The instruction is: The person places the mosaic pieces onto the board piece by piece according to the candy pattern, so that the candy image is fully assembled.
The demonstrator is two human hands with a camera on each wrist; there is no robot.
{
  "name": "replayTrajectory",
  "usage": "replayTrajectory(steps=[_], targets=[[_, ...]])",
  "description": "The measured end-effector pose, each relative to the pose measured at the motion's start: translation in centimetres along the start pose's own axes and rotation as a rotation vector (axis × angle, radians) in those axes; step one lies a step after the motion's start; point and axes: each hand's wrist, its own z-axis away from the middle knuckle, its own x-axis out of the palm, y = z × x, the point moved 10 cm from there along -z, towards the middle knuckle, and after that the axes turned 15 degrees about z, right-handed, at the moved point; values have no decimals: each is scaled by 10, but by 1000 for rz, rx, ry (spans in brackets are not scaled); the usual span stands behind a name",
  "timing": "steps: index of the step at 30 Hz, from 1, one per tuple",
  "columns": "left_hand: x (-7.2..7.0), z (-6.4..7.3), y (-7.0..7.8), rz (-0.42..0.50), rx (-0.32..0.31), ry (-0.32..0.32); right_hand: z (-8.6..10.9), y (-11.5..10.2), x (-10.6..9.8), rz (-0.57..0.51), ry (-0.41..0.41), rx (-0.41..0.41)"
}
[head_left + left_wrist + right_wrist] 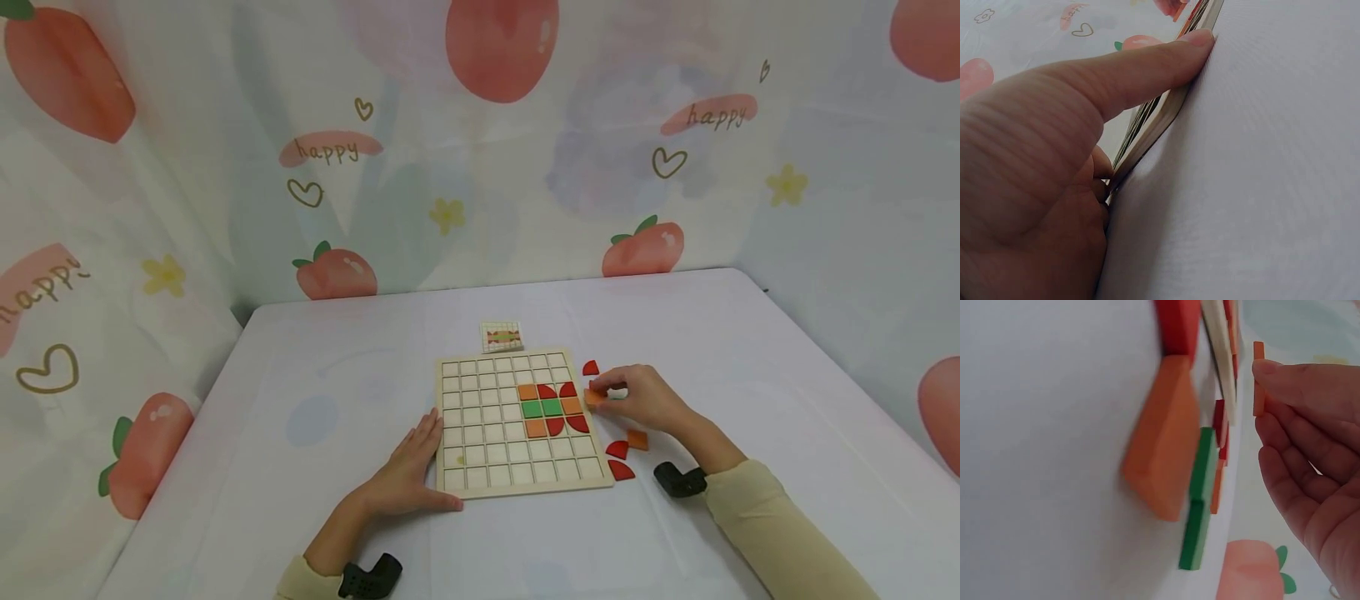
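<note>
My right hand point(647, 398) pinches an orange square tile point(1259, 381) between thumb and fingertips, just off the right edge of a wooden grid board point(480, 479). On the board, orange square tiles point(536, 428), green square tiles point(532, 409) and red quarter-round tiles point(577, 424) fill a block of cells right of centre. My left hand point(405, 467) rests at the board's near left corner, fingers straight along the left side. Its thumb point(1147, 72) lies against the near edge in the left wrist view.
Behind the board stands a small pattern card point(501, 337). Along its right side lie loose red pieces point(621, 470) and an orange tile point(637, 439). Two green tiles point(1202, 469) show on the table in the right wrist view. A printed curtain point(480, 208) surrounds the table.
</note>
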Motion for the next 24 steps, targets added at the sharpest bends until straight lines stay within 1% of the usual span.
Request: replayTrajectory(steps=[5,8,14,20,24], targets=[[0,0,-1,-2,0,3,-8,-13,-4,-20,24,-33],[0,-1,-2,-1,0,4,-12,-21,-4,-37,25,-54],[1,-2,-3,2,4,1,-18,-31,0,-39,21,-67],[1,-2,-3,-9,-2,3,-24,-39,7,-80,-9,-44],[1,-2,-3,-16,-6,3,-27,-47,10,-102,-13,-65]])
